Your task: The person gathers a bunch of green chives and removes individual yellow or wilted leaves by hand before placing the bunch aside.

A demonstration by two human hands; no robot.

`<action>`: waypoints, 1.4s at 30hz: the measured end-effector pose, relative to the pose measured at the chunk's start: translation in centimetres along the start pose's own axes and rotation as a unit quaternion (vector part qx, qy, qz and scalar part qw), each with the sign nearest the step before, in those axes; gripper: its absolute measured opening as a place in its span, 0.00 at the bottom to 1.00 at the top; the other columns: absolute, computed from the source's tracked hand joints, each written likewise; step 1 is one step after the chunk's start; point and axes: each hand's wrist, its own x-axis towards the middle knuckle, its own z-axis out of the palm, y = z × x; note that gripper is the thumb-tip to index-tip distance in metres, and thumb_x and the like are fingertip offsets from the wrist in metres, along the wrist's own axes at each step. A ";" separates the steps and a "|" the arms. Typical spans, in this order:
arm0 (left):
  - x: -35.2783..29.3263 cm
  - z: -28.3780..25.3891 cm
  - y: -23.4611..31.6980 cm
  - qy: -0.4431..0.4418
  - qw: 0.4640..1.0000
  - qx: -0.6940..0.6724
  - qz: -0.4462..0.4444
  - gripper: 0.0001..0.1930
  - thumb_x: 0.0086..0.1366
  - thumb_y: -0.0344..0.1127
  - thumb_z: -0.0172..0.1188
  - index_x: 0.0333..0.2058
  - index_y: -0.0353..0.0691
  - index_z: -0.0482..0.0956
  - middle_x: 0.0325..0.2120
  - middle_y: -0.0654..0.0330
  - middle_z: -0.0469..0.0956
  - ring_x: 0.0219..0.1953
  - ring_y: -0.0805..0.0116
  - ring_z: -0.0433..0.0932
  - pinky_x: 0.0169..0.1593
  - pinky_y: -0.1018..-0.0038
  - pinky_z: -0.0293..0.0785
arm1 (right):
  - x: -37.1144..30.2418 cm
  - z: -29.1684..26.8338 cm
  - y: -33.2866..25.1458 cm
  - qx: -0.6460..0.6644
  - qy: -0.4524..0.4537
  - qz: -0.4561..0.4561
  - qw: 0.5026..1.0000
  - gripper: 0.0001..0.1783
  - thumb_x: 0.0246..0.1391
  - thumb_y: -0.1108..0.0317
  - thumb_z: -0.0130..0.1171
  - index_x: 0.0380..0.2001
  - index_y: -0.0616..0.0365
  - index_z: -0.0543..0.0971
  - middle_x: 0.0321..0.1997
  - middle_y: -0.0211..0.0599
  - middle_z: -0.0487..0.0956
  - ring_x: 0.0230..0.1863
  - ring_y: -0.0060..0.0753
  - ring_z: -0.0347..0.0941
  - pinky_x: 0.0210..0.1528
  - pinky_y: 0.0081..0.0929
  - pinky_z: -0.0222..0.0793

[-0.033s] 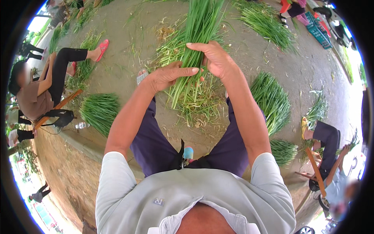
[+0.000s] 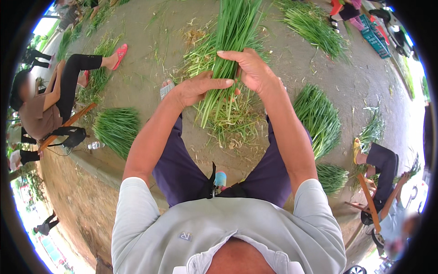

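Note:
A bunch of long, green garlic chives (image 2: 236,27) is held out in front of me, its pale cut ends pointing back toward me. Round the lower stalks closes my left hand (image 2: 197,89), thumb lying across them. Just above it, my right hand (image 2: 255,71) grips the same bunch from the right side, its thumb across the front. Most of the fingers are hidden behind the stalks. On the ground under the bunch lies a loose heap of chives (image 2: 195,65), with yellowish trimmings (image 2: 232,128) scattered between my feet.
Chive bundles lie by my left leg (image 2: 117,130) and by my right leg (image 2: 318,119). More chives (image 2: 315,29) spread at the far right, near a green crate (image 2: 375,39). One person (image 2: 43,102) sits on the left, another (image 2: 388,196) on the right.

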 end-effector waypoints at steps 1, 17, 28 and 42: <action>0.3 -0.3 -0.2 -0.001 1.000 -0.018 0.003 0.21 0.64 0.42 0.64 0.51 0.37 0.74 0.42 0.56 0.81 0.43 0.67 0.80 0.46 0.69 0.79 | 0.6 -0.2 0.6 -0.006 -0.001 0.015 1.000 0.18 0.52 0.72 0.65 0.42 0.73 0.74 0.35 0.48 0.80 0.34 0.40 0.80 0.34 0.37 0.78; -0.7 -6.1 -0.3 0.178 0.975 -0.128 0.041 0.11 0.59 0.27 0.63 0.41 0.35 0.76 0.31 0.59 0.77 0.23 0.74 0.76 0.25 0.76 0.75 | 5.8 -1.3 1.6 -0.314 0.100 -0.131 0.935 0.31 0.58 0.44 0.61 0.44 0.67 0.78 0.36 0.41 0.80 0.38 0.30 0.77 0.41 0.30 0.74; -4.0 -10.4 0.4 0.370 0.874 -0.293 0.120 0.07 0.62 0.30 0.63 0.38 0.37 0.76 0.28 0.60 0.76 0.24 0.70 0.73 0.27 0.77 0.71 | 11.9 -18.7 23.3 -0.565 0.122 0.117 0.808 0.14 0.55 0.58 0.62 0.34 0.59 0.83 0.33 0.39 0.83 0.30 0.34 0.80 0.34 0.36 0.77; -7.7 -13.2 0.6 0.441 0.839 -0.278 0.154 0.09 0.65 0.31 0.61 0.41 0.34 0.76 0.30 0.59 0.76 0.26 0.69 0.73 0.29 0.73 0.71 | 14.8 -16.1 33.6 -0.778 0.086 0.148 0.605 0.20 0.57 0.60 0.61 0.52 0.53 0.76 0.51 0.47 0.78 0.55 0.50 0.72 0.54 0.47 0.70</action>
